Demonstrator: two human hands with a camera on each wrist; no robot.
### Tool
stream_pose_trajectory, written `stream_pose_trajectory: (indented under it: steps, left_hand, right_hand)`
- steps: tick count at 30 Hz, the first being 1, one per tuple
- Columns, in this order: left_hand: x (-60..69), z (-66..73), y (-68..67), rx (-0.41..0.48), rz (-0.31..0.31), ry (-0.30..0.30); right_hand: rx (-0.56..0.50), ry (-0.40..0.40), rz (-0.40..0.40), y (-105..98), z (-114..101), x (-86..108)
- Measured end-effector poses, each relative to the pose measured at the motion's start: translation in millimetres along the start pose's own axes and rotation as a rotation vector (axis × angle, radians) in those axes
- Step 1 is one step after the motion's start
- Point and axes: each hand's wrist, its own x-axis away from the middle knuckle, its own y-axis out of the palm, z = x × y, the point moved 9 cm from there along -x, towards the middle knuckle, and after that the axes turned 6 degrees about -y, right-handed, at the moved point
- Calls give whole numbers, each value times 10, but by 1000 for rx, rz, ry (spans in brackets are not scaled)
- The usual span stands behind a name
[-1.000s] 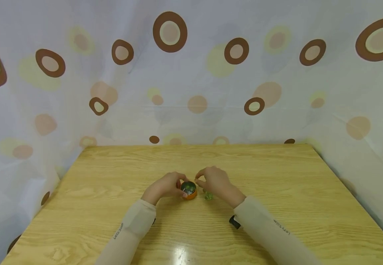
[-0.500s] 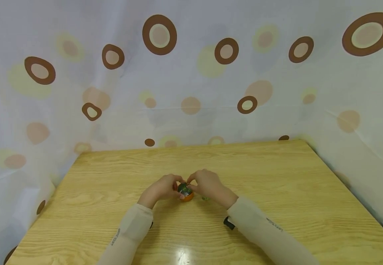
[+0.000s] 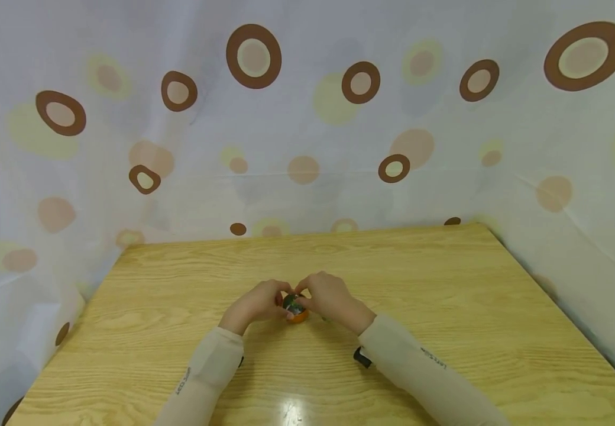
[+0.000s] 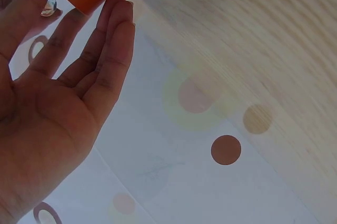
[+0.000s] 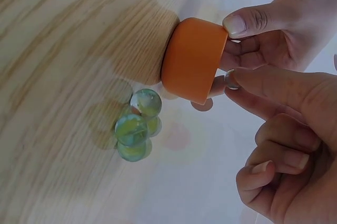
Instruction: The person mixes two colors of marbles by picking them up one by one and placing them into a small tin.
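A small orange cup (image 5: 194, 58) stands on the table; from the head view its inside looks dark and shiny, with some green in it. My left hand (image 3: 256, 303) holds it by the rim, thumb on the near side and fingers on the far side. Over the cup's mouth, my right hand (image 3: 333, 297) pinches a glass marble (image 5: 230, 80) between thumb and forefinger, its other fingers curled. The same marble (image 4: 49, 7) shows in the left wrist view. Beside the cup, several green glass marbles (image 5: 131, 130) lie clustered, mostly hidden by the right hand in the head view.
The wood-grain table (image 3: 419, 278) spreads out on all sides of the hands. A white curtain with brown and pale spots (image 3: 307, 118) closes it in at the back, left and right.
My right hand has moved left from beside the cup to over its mouth, bringing the pinched marble along. My left hand keeps its hold on the cup. The head view has shifted slightly.
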Motion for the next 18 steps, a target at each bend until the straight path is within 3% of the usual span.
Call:
stream_pose_trajectory:
  steps: [18]
  left_hand:
    - [-15,-12,2,-14,0,-2]
  right_hand:
    - [25,6,-34,67,-12,-18]
